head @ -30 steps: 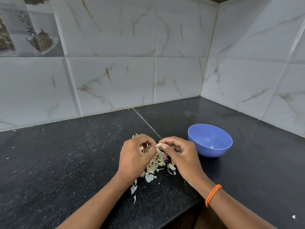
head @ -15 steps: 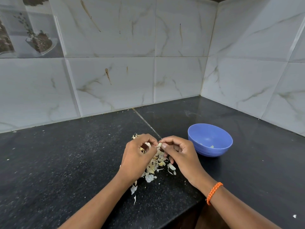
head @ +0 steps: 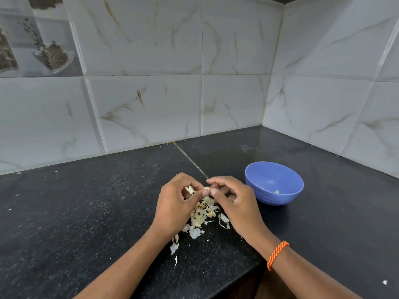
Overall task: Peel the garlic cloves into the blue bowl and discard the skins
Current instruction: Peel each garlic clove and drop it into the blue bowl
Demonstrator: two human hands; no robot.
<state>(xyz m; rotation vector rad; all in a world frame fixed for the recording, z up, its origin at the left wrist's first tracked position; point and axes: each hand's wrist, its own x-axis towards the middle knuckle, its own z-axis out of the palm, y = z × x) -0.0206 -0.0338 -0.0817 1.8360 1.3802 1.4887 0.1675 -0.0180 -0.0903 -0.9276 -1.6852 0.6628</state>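
I pinch 1 garlic clove (head: 206,188) between my left hand (head: 176,203) and right hand (head: 234,201), both grips closed on it above the skins (head: 203,214) heaped on the black tabletop (head: 86,212). Peeling looks underway; next the bared clove must cross to the blue bowl (head: 274,183) just right, where 2 or so pale pieces lie. Nothing stands between; tiled walls (head: 151,83) close the corner.
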